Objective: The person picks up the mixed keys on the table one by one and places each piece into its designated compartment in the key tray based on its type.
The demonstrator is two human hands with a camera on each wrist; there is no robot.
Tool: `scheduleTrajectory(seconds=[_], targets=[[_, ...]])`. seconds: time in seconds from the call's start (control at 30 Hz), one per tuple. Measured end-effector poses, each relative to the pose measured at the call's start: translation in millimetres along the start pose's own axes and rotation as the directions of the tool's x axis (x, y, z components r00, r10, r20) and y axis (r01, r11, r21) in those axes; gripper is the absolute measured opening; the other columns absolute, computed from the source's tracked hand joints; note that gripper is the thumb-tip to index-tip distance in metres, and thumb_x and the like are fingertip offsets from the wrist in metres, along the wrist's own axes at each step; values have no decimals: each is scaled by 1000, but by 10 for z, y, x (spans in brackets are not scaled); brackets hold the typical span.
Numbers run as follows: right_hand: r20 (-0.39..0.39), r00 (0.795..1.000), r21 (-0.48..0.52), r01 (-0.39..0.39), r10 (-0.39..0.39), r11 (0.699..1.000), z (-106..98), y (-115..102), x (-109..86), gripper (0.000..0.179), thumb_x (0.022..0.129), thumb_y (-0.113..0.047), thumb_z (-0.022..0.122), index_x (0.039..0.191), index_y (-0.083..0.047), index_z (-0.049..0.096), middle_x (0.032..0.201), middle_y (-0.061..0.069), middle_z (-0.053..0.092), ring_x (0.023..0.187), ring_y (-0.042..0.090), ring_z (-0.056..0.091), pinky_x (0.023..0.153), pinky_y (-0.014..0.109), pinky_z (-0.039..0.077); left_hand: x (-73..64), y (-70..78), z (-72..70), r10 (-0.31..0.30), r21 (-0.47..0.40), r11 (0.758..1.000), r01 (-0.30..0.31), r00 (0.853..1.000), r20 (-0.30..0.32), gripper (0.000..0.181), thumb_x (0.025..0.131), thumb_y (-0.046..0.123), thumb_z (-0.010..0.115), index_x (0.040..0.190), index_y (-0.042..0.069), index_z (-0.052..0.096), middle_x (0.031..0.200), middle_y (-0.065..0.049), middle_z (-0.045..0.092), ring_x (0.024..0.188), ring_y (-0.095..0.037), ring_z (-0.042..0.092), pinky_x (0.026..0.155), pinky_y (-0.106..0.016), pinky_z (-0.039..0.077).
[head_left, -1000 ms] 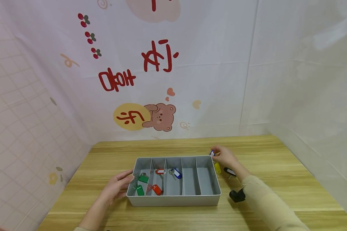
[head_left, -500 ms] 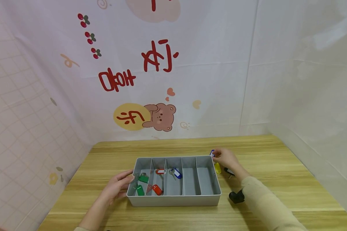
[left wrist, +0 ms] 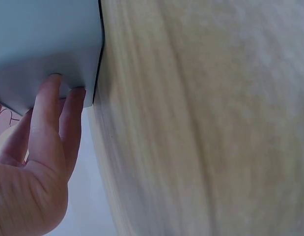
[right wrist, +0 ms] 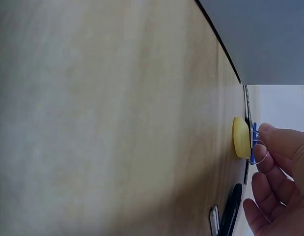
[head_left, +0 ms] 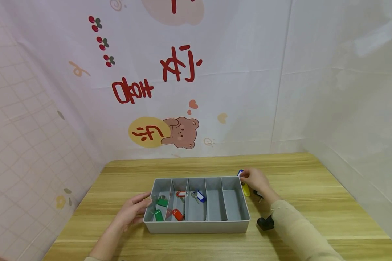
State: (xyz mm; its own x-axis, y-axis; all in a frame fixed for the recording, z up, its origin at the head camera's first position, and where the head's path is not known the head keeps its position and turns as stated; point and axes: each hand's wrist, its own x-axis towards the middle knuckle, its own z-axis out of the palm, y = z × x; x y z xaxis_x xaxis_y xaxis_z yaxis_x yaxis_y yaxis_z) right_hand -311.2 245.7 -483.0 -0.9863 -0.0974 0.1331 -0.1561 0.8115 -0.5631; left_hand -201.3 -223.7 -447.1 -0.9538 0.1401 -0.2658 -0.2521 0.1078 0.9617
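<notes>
In the head view a grey divided tray (head_left: 199, 227) stands on the wooden table. My left hand (head_left: 132, 212) rests at its left end; the left wrist view shows fingers (left wrist: 45, 123) extended, tips against the outer wall. Beyond the tray's far right corner, my right hand (head_left: 255, 179) pinches a blue key tag (head_left: 240, 173) with thumb and index finger. In the right wrist view its metal split ring (right wrist: 262, 152) shows by the fingertips; the key is hidden. A yellow key tag (head_left: 246, 190) lies just beside it.
The tray's left sections hold green key tags (head_left: 162, 202), red key tags (head_left: 178, 214) and a blue key tag (head_left: 200, 195) with a key. A black key tag (head_left: 257, 194) lies partly behind the right wrist. A printed cloth (head_left: 235, 90) hangs behind the table.
The right hand shifts slightly while staying at the blue key tag, and its forearm drifts a little left. The left hand and the tray stay in place.
</notes>
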Motion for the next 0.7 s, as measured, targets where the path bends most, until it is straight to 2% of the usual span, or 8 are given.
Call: scheduleTrajectory(seconds=[0.27,0.4,0.7], targets=[[-14,999,-23,-50,49,998,30,-16,2,11,86,-20,74,91,-11,77,87,3,72,81,25,64,71,42,51,0,-8,0,1,4,1000,-1,1000,0,68,98,26,63,152,-2,33,119,-18,68,96,-27,70,75,-41,59],[-17,998,-4,-67,67,998,11,-14,2,12,87,-21,73,92,-10,76,89,4,72,81,25,63,70,42,50,4,-19,0,1,2,1000,-1,1000,-3,68,98,26,63,152,-2,33,120,-18,67,96,-27,70,75,-41,59],[-43,992,82,-115,119,990,-65,-3,-21,17,91,-22,69,95,-6,76,93,9,72,87,28,64,75,44,49,9,-20,3,-2,1,1000,2,1000,-9,69,97,27,64,152,-2,34,120,-17,68,96,-27,70,74,-41,59]])
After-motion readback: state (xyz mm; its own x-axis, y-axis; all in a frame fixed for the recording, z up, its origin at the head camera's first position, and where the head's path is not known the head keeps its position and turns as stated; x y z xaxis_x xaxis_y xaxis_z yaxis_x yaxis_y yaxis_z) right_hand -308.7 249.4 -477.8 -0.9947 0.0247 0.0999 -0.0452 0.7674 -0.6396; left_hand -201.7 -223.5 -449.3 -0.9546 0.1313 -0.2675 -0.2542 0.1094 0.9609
